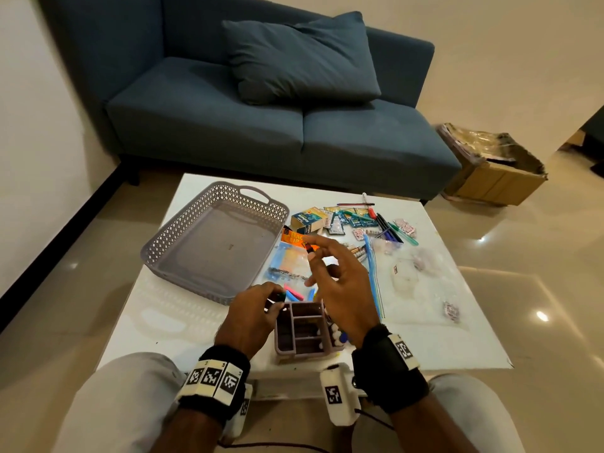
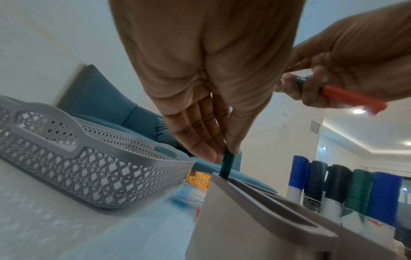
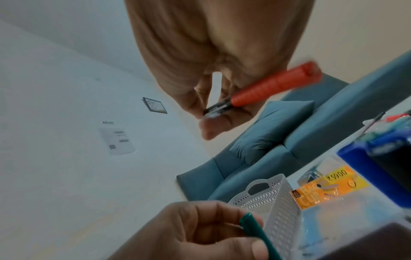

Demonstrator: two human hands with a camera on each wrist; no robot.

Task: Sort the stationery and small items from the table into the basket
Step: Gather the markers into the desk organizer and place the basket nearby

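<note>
Left hand: the left hand (image 1: 253, 313) pinches a dark green pen (image 2: 227, 165) between thumb and fingertips, its lower end already inside the corner slot of the small divided organiser (image 1: 305, 328) at the near edge of the desk (image 1: 157, 308).
Right hand: the right hand (image 1: 340, 282) hovers above the organiser and pinches a red-capped marker (image 3: 273, 86) by its dark barrel; the other fingers are spread loosely.
Basket: the grey lattice basket (image 1: 215, 240) sits on the left half of the desk and looks bare apart from one tiny speck on its floor.
Items left: a bag-clip packet (image 1: 292, 238), small boxes, pens and clear pouches lie across the far right part of the desk.
Risk, organiser: it is light and narrow, so a sideways push from the green pen could tip it toward the near edge, where a row of capped markers (image 2: 347, 186) stands just beside it.
Risk, marker: it is held only at one end, so it could swivel or slip out and roll off.
Hard to tell: the organiser's slots are dark inside, so their contents are unclear; the right wrist view is motion-blurred; the clear pouches at the right edge barely show.
</note>
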